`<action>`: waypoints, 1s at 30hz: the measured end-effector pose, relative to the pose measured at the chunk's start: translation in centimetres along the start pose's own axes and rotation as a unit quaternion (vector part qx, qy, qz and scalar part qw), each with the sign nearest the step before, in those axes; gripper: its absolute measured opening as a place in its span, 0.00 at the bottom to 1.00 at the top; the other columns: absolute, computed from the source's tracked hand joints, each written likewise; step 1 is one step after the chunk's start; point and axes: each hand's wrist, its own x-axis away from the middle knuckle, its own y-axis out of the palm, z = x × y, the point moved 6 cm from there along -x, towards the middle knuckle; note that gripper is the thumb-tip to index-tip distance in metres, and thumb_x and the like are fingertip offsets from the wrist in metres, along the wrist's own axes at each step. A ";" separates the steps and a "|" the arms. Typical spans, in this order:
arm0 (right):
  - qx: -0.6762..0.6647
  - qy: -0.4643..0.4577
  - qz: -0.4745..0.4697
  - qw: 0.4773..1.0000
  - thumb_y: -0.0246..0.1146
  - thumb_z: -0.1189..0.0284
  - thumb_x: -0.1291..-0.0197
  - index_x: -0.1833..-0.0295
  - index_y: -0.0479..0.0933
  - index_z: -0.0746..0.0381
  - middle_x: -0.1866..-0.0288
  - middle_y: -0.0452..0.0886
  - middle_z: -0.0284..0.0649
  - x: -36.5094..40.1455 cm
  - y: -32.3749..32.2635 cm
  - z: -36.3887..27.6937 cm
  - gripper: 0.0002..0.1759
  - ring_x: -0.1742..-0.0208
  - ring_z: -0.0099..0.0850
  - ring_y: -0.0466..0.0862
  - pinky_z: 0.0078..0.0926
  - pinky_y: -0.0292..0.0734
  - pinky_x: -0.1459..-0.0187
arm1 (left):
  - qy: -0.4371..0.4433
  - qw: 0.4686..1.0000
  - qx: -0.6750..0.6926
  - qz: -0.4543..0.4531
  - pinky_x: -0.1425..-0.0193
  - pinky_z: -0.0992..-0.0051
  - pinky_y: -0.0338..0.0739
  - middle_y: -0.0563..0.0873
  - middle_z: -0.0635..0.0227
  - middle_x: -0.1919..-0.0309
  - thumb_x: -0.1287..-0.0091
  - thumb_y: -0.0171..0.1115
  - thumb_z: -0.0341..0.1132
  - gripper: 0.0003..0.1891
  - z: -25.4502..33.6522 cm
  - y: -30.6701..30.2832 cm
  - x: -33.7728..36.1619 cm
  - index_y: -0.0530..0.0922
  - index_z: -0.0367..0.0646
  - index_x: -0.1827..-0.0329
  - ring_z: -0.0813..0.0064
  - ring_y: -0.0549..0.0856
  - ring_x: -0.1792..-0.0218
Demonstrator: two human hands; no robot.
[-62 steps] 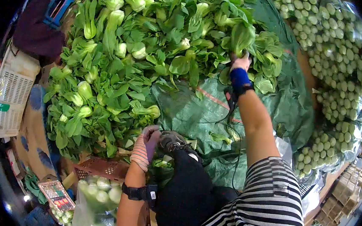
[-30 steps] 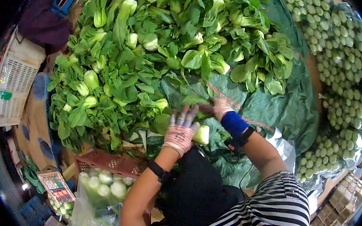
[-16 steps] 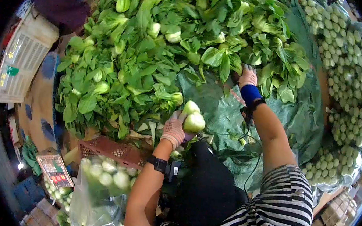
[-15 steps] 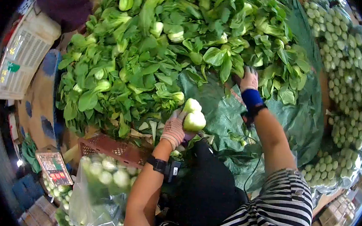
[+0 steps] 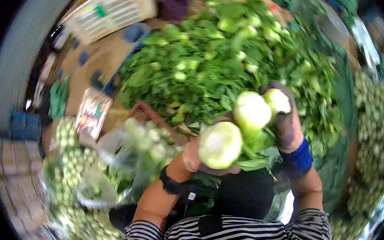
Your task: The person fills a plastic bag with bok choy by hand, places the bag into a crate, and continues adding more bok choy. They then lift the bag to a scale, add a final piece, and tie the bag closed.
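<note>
Both my gloved hands are raised before my body with bok choy, their pale cut bases turned toward me. My left hand (image 5: pixel 192 156) is closed around a large bok choy (image 5: pixel 219 145), its fingers partly hidden behind the base. Against that one, between the hands, sits a second large bok choy (image 5: pixel 252 110). My right hand (image 5: pixel 289 125), with a blue band at the wrist, is wrapped round a smaller bok choy (image 5: pixel 277 102). Green leaves hang below the bases. Beyond the hands lies a wide heap of loose bok choy (image 5: pixel 191 70).
At lower left, a clear plastic bag (image 5: pixel 106 176) of bok choy stands by a reddish-brown crate (image 5: pixel 145 112). A printed sign (image 5: pixel 93 114) is near it. Bagged bok choy (image 5: pixel 375 134) is stacked at right on green sheeting (image 5: pixel 341 145). A white basket (image 5: pixel 114 12) sits upper left.
My right hand has come back from the heap and now holds a bok choy near the left hand's. The left hand has lifted its bok choy closer; the view has swung left.
</note>
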 end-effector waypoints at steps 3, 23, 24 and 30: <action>-0.102 0.080 0.035 0.991 0.55 0.38 0.43 0.27 0.49 0.59 0.33 0.64 0.49 0.9 6.9 -7.0 0.49 0.35 0.41 0.70 0.40 0.64 0.34 | 0.048 0.996 0.003 0.077 0.30 0.65 0.59 0.72 0.60 0.42 0.55 0.75 0.45 0.40 5.8 -1.2 1.3 0.67 0.44 0.38 0.62 0.69 0.37; 0.556 -0.197 -0.144 0.795 0.72 0.58 0.53 0.29 0.53 0.64 0.36 0.68 0.55 4.7 37.4 -6.1 0.50 0.37 0.46 0.70 0.37 0.64 0.36 | -0.123 0.790 0.230 0.555 0.36 0.67 0.68 0.74 0.63 0.40 0.38 0.62 0.34 0.28 15.5 -14.3 36.0 0.65 0.43 0.35 0.68 0.74 0.42; 0.588 -0.129 -0.183 0.777 0.73 0.56 0.55 0.29 0.54 0.64 0.39 0.71 0.56 3.2 37.7 -3.2 0.52 0.38 0.47 0.71 0.37 0.65 0.37 | -0.160 0.819 0.102 0.541 0.39 0.67 0.71 0.77 0.63 0.43 0.39 0.63 0.33 0.26 14.7 -16.9 37.9 0.68 0.42 0.37 0.67 0.76 0.44; 0.004 0.278 -0.279 0.919 0.62 0.69 0.44 0.51 0.77 0.69 0.52 0.82 0.43 1.4 38.1 4.4 0.17 0.55 0.31 0.82 0.26 0.77 0.52 | -0.220 0.952 -0.075 0.201 0.49 0.73 0.75 0.83 0.63 0.53 0.48 0.68 0.31 0.25 15.5 -23.1 31.5 0.74 0.41 0.44 0.72 0.80 0.55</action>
